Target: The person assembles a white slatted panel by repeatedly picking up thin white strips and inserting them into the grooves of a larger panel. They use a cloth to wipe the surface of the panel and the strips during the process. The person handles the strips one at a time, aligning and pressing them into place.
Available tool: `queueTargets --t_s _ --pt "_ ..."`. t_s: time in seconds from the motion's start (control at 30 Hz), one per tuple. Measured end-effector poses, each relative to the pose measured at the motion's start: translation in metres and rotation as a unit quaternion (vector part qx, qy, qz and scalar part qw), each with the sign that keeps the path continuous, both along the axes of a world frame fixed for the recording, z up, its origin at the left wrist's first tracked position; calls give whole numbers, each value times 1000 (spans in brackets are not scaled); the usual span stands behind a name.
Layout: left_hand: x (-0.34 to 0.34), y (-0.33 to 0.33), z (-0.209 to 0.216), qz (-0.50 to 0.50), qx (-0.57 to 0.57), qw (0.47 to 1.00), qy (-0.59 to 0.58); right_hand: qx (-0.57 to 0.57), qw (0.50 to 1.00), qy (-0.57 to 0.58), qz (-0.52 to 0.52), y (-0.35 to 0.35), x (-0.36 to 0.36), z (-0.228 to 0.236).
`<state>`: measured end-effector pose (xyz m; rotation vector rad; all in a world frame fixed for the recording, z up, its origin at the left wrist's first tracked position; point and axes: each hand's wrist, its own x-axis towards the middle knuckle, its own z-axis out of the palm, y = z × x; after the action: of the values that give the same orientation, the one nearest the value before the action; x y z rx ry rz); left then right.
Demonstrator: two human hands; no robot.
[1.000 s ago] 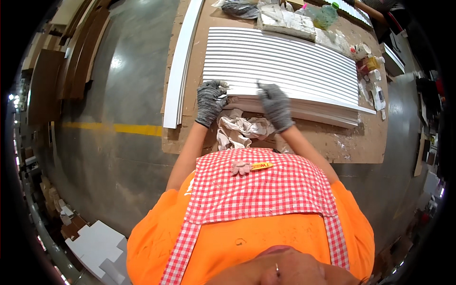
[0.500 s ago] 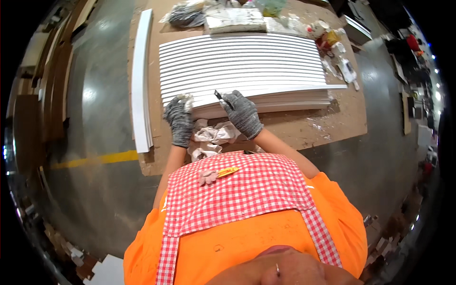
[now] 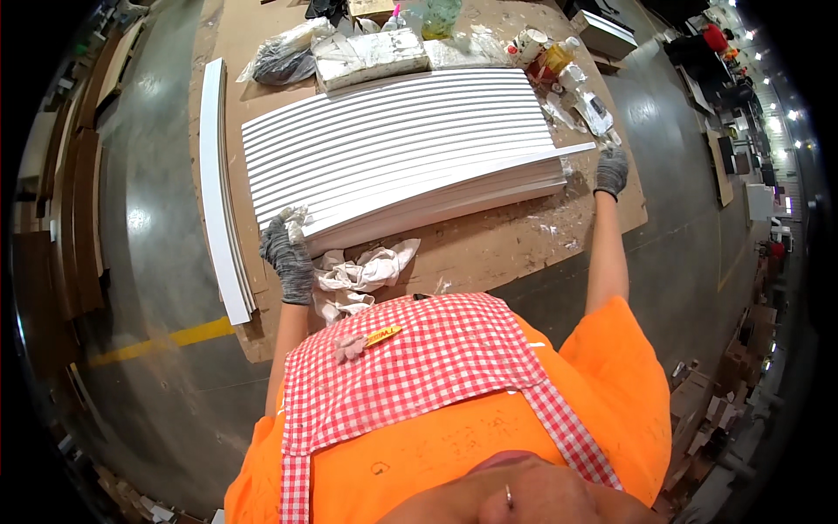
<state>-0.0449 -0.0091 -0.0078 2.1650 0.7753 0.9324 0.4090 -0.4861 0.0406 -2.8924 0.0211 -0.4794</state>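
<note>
My left hand (image 3: pixel 288 258), in a grey knit glove, is closed on a small crumpled white rag (image 3: pixel 297 216) at the near left corner of a stack of white slats (image 3: pixel 401 144). The slats lie side by side in layers, and the nearest top slat (image 3: pixel 454 174) sticks out past the stack on the right. Beyond that end, my gloved right hand (image 3: pixel 613 172) has its fingers curled at the board's right side, just below a white smeared object with a dark patch (image 3: pixel 595 113). What these fingers hold is hidden.
Long white slats (image 3: pixel 225 192) stand along the left of the brown board (image 3: pixel 489 253). Crumpled cloths (image 3: pixel 371 266) lie at the near edge. Behind the stack are a paint-smeared white block (image 3: pixel 371 59), a plastic bag (image 3: pixel 288 54), a greenish container (image 3: pixel 441 17) and an amber container (image 3: pixel 554 59).
My right hand, which held a thin dark tool over the near slat, has swung far right to the board's side. My left hand stays at the stack's left corner with the rag.
</note>
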Motion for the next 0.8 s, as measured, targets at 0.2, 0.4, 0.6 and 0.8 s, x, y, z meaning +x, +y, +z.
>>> queueTargets --t_s 0.2,0.4,0.6,0.8 --pt "-3 3 4 17 135 988 75 -51 993 36 -104 -17 14 -13" --pt "-25 14 -13 37 -164 983 -74 236 968 -52 72 -19 41 -33" --pt "-25 -1 10 -86 40 990 103 504 862 42 26 -19 51 -71" --pt "-38 20 -11 -24 25 999 34 154 980 37 117 -19 55 -50"
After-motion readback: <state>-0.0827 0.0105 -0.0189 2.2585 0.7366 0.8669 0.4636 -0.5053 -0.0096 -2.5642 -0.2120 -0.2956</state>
